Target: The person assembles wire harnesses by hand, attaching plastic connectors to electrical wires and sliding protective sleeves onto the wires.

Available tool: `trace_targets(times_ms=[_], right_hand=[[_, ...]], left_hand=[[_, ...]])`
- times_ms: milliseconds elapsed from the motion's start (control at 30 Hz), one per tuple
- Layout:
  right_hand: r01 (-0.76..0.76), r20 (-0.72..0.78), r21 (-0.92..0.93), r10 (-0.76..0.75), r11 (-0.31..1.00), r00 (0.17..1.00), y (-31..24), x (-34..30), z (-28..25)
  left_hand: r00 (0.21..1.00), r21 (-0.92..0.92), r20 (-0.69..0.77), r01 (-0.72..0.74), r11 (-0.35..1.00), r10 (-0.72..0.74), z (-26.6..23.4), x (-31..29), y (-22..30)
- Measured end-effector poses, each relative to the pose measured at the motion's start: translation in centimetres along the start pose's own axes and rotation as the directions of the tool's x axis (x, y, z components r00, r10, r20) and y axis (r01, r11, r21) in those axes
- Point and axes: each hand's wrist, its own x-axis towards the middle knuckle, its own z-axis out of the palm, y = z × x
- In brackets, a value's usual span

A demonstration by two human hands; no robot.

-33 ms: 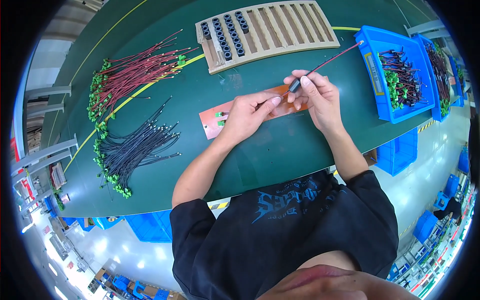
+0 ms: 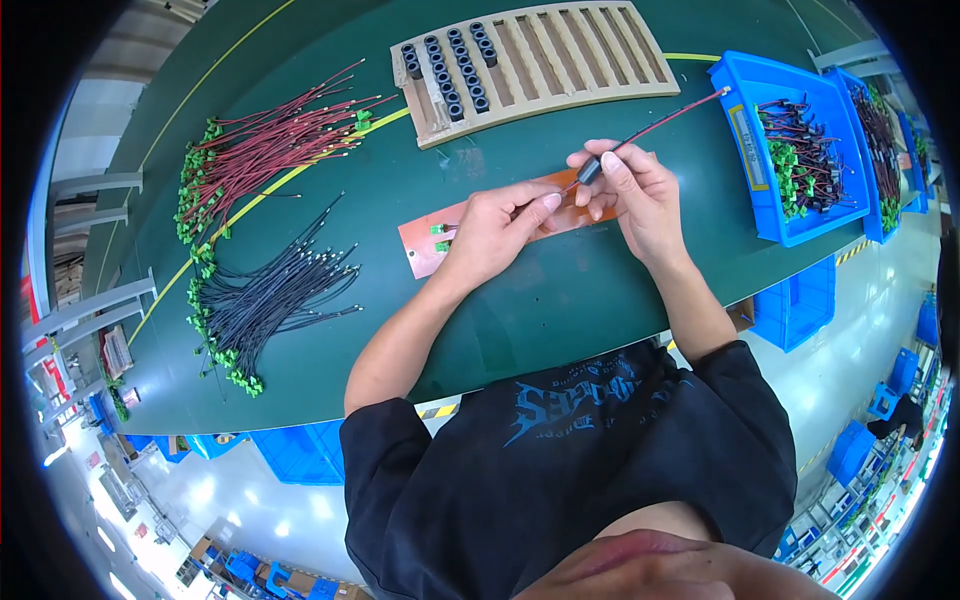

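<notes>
One black tube [image 2: 589, 171] sits on the red and black wires [image 2: 672, 118] over the orange strip [image 2: 425, 260], no visible shift from an instant ago. The left hand [image 2: 500, 225] pinches the wires beside it; the right hand [image 2: 645, 198] grips the tube. Green counter [image 2: 545, 305] stretches to the near edge; the rack [image 2: 562, 97] bounds the far side, the blue tray [image 2: 777, 224] the right.

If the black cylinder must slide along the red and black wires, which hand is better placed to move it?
Probably the right hand: it grips the black cylinder. The left hand sits beyond the cylinder's lower-left end, apparently pinching the wires there, so it seems better placed to steady them.
</notes>
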Motion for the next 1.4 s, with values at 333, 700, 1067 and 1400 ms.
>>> trace_targets(times_ms=[333,700,1067,1400], right_hand=[[0.046,-0.034,0.048,-0.044,0.998,0.998,-0.1,-0.2,0.3],[0.003,0.047,0.030,-0.005,1.000,0.999,0.1,-0.3,-1.1],[-0.058,0.011,0.009,0.058,0.998,0.998,0.4,-0.3,-1.6],[0.005,-0.021,0.100,-0.003,0.995,1.000,0.4,-0.3,-1.4]], left_hand=[[0.999,-0.125,-0.034,-0.017,0.992,0.013,0.2,0.4,-0.8],[0.965,-0.044,0.258,0.069,0.997,-0.055,-0.6,3.9,1.3],[0.935,-0.050,0.341,0.127,0.991,-0.102,-1.6,5.9,1.7],[0.965,-0.129,0.235,0.147,0.981,-0.114,-0.9,5.1,1.4]])
